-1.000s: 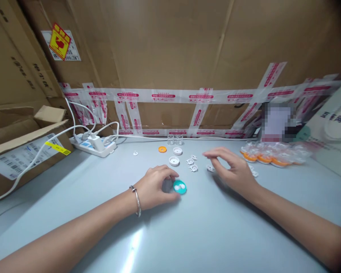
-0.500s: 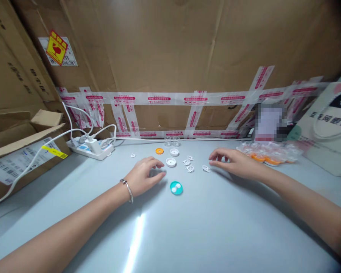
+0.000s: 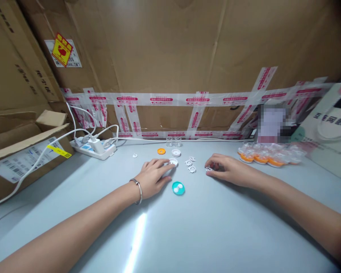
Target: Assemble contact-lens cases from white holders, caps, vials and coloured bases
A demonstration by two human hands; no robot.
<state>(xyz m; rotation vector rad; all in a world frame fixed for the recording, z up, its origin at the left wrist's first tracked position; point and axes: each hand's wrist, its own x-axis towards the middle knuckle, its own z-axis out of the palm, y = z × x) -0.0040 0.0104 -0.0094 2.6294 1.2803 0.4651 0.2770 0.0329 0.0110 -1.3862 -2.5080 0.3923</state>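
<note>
My left hand (image 3: 155, 176) reaches over the table with fingers stretched out and thumb apart. Its fingertips lie at the near white round plastic cap (image 3: 174, 162), partly covering it. Whether they press on it I cannot tell. My right hand (image 3: 230, 169) pinches a small white openwork plastic piece (image 3: 208, 170) between thumb and fingertips, low at the tabletop. Several similar white openwork pieces (image 3: 191, 169) lie between the hands. A second white cap (image 3: 176, 152) and an orange ring (image 3: 161, 151) sit farther back. Nearer me lies a teal round lid (image 3: 178, 193) with white discs in it.
Two clear cups (image 3: 177, 142) stand at the back by a cable. A small white part (image 3: 135, 155) lies left. Several clear-and-orange pieces (image 3: 275, 161) are grouped at right. A power strip (image 3: 102, 152) and an open carton (image 3: 25, 151) stand left; a cardboard wall (image 3: 159, 49) closes the back.
My left hand has moved right, onto the near white cap. My right hand has come down and closed on the openwork piece beside it. The view has shifted slightly.
</note>
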